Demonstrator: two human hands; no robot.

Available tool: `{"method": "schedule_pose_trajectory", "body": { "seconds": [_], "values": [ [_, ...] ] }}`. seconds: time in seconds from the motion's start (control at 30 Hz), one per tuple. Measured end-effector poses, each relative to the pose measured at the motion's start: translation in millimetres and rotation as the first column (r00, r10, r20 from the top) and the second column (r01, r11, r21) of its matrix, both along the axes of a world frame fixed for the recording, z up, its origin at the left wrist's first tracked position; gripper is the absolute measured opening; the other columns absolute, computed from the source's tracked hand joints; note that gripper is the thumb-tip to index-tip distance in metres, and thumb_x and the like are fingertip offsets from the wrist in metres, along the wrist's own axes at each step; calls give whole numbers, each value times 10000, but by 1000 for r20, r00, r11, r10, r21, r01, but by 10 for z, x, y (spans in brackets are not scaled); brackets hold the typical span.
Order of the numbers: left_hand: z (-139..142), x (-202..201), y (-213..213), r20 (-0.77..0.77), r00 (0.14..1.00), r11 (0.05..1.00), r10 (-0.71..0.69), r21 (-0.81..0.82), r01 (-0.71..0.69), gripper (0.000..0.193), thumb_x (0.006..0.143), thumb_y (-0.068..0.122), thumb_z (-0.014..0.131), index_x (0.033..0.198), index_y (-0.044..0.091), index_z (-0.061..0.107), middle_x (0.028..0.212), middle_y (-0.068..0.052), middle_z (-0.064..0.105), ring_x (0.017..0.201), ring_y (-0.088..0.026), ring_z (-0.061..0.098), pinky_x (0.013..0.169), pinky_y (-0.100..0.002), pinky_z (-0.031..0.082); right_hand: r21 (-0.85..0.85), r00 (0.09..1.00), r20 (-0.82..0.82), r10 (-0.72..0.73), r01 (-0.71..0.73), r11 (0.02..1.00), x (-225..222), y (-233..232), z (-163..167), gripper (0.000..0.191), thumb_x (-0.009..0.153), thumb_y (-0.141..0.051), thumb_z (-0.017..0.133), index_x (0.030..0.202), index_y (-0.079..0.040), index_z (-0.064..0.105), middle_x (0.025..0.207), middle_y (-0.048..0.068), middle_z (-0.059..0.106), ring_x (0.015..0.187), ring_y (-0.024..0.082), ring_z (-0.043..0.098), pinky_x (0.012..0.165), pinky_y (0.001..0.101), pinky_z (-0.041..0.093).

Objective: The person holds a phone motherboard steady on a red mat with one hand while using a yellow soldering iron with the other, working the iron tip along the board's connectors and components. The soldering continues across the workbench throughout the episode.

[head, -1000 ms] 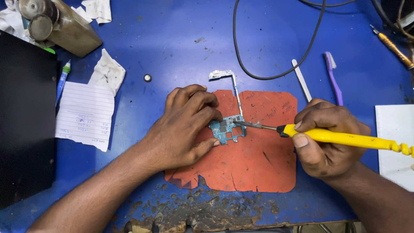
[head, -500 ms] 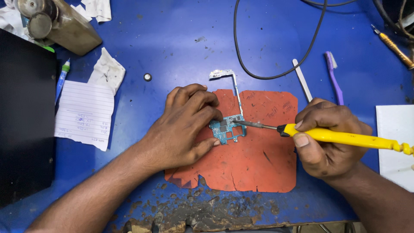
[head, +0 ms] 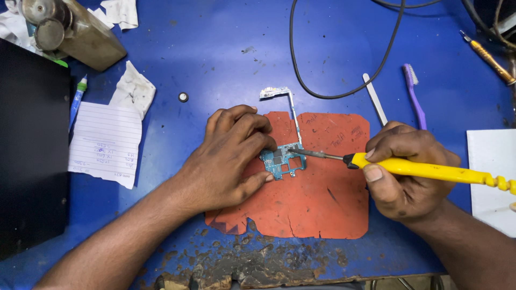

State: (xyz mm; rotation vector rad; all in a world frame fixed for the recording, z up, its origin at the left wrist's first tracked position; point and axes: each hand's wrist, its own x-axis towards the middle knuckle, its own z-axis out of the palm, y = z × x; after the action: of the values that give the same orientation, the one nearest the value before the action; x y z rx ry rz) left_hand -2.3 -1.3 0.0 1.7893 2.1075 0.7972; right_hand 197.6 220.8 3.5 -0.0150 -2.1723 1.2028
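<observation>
Pinning the little circuit board [head: 283, 161] with my left hand [head: 228, 158], right hand [head: 404, 174] gripping the yellow soldering iron [head: 430, 171], tip touching it

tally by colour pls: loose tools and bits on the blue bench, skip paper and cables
Yellow: 1, soldering iron
Purple: 1, toothbrush
White: 1, flat stick
Orange: 2, mat, screwdriver
Teal: 1, circuit board
Blue: 1, pen
Total: 7

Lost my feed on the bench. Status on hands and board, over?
Left hand pins circuit board on orange mat. Right hand grips yellow soldering iron, tip on board. Nothing in the way.
</observation>
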Motion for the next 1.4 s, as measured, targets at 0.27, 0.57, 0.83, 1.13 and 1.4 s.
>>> {"method": "schedule_pose_trajectory", "body": {
  "seconds": [0.27, 0.57, 0.83, 1.13, 1.4],
  "values": [
    [-1, 5, 7, 0, 1000, 1000, 1, -8, -1, 485, 738, 335, 846, 1117, 97, 661, 1279, -122, 525, 1352, -368, 389, 1119, -541, 306, -5, 1000, 20, -1, 1, 1000, -6, -17, 19, 152, 979, -138, 648, 988, -31, 540, 760, 41, 620, 677, 120, 634, 585, 238, 526],
    [14, 6, 1, 3, 1000, 1000, 3, 4, -3, 479, 739, 326, 851, 1111, 93, 659, 1283, -122, 526, 1354, -366, 393, 1119, -541, 309, 2, 1000, 13, 4, -4, 1000, -18, -12, 10, 153, 982, -137, 650, 991, -32, 539, 766, 43, 626, 679, 118, 639, 589, 240, 527],
    [21, 1, 1, 9, 1000, 1000, 3, 8, -3, 470, 733, 309, 849, 1104, 91, 660, 1286, -116, 529, 1350, -368, 400, 1119, -540, 313, 4, 999, 31, 6, -6, 1000, -7, -19, 12, 155, 983, -134, 651, 1000, -33, 534, 773, 51, 627, 634, 111, 635, 585, 238, 523],
    [25, 7, 0, 0, 1000, 1000, 0, 3, 0, 476, 728, 308, 850, 1105, 89, 659, 1279, -119, 528, 1348, -367, 397, 1116, -540, 311, 0, 1000, 3, -1, 1, 1000, -8, -29, 9, 160, 986, -139, 653, 998, -29, 538, 770, 43, 613, 690, 125, 635, 593, 241, 528],
    [8, 2, 6, 3, 1000, 1000, -1, 7, 1, 483, 730, 315, 852, 1110, 89, 659, 1280, -122, 528, 1348, -370, 396, 1116, -540, 308, 1, 1000, 7, 8, -8, 1000, 12, -12, -4, 148, 990, -133, 646, 1008, -31, 540, 779, 48, 612, 642, 120, 634, 593, 239, 525]
  ]
}}
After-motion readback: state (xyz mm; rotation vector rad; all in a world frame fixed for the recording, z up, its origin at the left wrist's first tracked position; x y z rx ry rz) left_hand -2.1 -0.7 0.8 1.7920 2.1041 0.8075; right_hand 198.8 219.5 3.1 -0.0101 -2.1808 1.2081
